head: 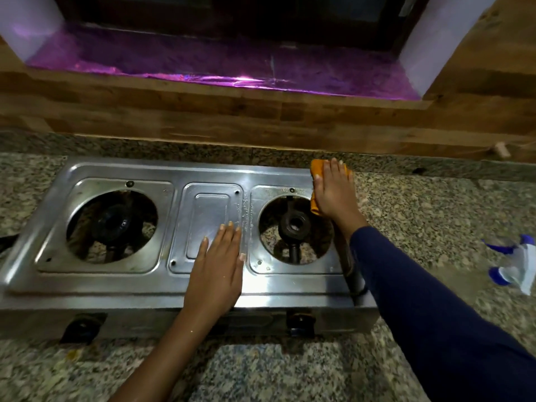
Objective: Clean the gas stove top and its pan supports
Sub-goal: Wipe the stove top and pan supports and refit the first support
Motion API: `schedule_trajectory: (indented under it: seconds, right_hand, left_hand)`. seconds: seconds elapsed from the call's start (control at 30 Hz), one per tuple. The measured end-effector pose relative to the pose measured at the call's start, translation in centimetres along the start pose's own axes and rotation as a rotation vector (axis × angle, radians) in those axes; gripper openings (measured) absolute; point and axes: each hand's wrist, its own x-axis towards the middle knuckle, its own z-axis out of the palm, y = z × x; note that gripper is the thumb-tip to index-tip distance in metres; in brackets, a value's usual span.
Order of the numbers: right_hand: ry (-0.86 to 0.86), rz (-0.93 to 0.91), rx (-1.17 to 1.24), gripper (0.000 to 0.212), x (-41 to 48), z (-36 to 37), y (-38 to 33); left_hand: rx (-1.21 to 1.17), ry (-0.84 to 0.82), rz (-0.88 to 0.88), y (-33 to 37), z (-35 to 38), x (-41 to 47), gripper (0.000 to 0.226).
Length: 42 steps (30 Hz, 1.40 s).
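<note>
A two-burner steel gas stove (121, 281) sits on the granite counter, with no pan supports on it. Its left burner opening (111, 226) and right burner opening (294, 227) are bare. My left hand (216, 269) lies flat, fingers together, on the stove's middle panel near the front. My right hand (333, 192) presses an orange cloth (315, 166) onto the stove's far right corner; most of the cloth is hidden under the palm. Small water droplets streak the steel between the middle panel and the right burner.
A blue and white spray bottle (514, 264) lies on the granite counter (435, 216) at the right. Two black knobs (82, 327) sit on the stove's front. A wooden wall and a purple-lit window ledge (203, 65) run behind the stove.
</note>
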Motion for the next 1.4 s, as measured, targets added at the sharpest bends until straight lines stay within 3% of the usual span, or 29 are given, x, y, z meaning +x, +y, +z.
schedule_trajectory:
  seconds: [0.27, 0.4, 0.67, 0.83, 1.03, 1.23, 1.4]
  right_hand:
    - [-0.082, -0.355, 0.031, 0.059, 4.2, 2.9, -10.0]
    - [-0.078, -0.463, 0.071, 0.059, 1.6, 4.7, -14.3]
    - [-0.251, -0.731, 0.180, 0.062, -10.4, 4.5, -14.1]
    - [-0.272, -0.689, 0.166, 0.059, -18.1, 3.1, -14.8]
    - [-0.226, -0.512, 0.222, 0.060, -19.4, 4.7, -20.4]
    - [-0.043, -0.081, 0.216, 0.063, -11.4, 6.7, -23.9]
    - [-0.004, -0.127, 0.095, 0.062, -3.1, 6.8, -25.1]
  left_hand:
    - [-0.046, 0.032, -0.023, -0.1, 0.3, 0.1, 0.053]
    - [-0.178, 0.083, -0.055, 0.0, -0.1, -0.1, 0.052]
    - [-0.536, 0.287, -0.042, -0.9, -2.8, -0.5, 0.048]
    - [-0.311, 0.341, -0.052, -5.8, -4.1, -4.2, 0.046]
    - [-0.025, 0.327, -0.166, -10.6, -5.0, -8.1, 0.047]
    - [0.084, 0.311, -0.081, -11.9, -4.7, -8.8, 0.046]
    - [0.063, 0.263, -0.042, -12.7, -5.1, -9.0, 0.047]
